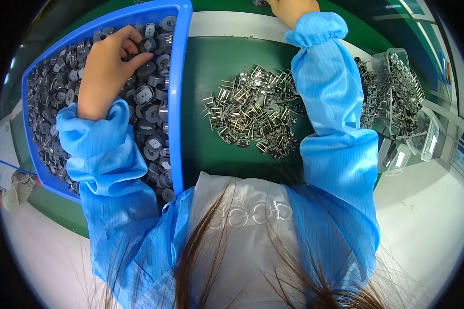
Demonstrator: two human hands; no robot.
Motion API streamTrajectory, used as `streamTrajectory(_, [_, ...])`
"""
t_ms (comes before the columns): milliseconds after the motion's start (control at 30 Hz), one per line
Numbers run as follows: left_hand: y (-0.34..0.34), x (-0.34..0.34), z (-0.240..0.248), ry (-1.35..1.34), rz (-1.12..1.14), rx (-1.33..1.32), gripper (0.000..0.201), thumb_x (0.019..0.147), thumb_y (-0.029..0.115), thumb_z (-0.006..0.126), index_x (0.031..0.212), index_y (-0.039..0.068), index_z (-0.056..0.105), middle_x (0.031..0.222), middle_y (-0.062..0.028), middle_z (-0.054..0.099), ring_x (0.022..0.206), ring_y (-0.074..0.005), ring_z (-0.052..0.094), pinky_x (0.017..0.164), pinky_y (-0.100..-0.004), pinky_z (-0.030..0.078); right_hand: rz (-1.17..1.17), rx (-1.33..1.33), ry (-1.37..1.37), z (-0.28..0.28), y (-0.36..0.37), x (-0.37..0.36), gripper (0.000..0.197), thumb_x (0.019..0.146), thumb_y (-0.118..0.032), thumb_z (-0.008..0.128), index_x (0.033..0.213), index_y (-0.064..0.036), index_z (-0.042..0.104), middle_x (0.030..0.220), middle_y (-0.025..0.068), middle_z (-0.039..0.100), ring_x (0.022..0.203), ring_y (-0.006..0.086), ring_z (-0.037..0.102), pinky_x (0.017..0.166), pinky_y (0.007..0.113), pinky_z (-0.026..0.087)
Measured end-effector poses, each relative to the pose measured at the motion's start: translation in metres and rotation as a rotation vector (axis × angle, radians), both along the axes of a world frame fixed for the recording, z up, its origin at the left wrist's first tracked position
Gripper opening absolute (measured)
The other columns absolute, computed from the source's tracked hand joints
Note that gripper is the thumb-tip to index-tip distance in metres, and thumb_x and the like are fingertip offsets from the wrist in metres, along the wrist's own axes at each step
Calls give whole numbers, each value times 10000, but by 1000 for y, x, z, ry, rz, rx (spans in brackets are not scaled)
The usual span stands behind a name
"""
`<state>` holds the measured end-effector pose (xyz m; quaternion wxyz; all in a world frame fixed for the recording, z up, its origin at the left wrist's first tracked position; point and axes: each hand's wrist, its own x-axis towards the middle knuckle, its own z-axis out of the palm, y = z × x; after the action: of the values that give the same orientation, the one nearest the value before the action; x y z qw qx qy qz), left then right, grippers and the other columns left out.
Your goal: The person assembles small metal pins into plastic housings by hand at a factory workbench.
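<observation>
My left hand [110,67] reaches into a large blue bin [175,103] heaped with grey round plastic parts. Its fingers are curled, with the thumb opposite, closed about a grey round plastic part [148,45] near the bin's far right corner. At the top edge, my right hand [293,9] is partly cut off by the picture. Its fingers point left, towards a small dark piece [260,2] at their tips, whose kind I cannot make out. Between my arms lies a loose pile of metal pronged parts [255,113] on the green work surface [201,62].
Right of my right sleeve, clear plastic trays [392,92] hold and adjoin more small metal parts. Other clear containers [399,157] are at the right edge of the table. A pale strip [232,24] crosses behind the metal pile. A white surface [428,206] extends at lower right.
</observation>
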<state>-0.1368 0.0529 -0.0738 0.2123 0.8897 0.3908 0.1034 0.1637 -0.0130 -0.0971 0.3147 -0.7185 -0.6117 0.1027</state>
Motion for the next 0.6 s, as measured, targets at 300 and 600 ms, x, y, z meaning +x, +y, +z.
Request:
streamTrajectory(300, [-14,3,22,-272,211,100,289,779,85,730,1003,37,554,751,-30,576,688,-73,541,612,-206,450,333,-528,-185,24,-59,-36,189,748,-90,688,929,-46,653,781,105,669,705,255,657,625,349,517])
streamTrajectory(600, [-39,35,20,-736,-123,-547,144,728,0,748,842,-9,659,992,-55,639,884,-71,572,633,-172,403,430,-181,146,35,-68,-37,261,731,23,605,958,-85,678,809,155,649,761,295,649,668,360,524])
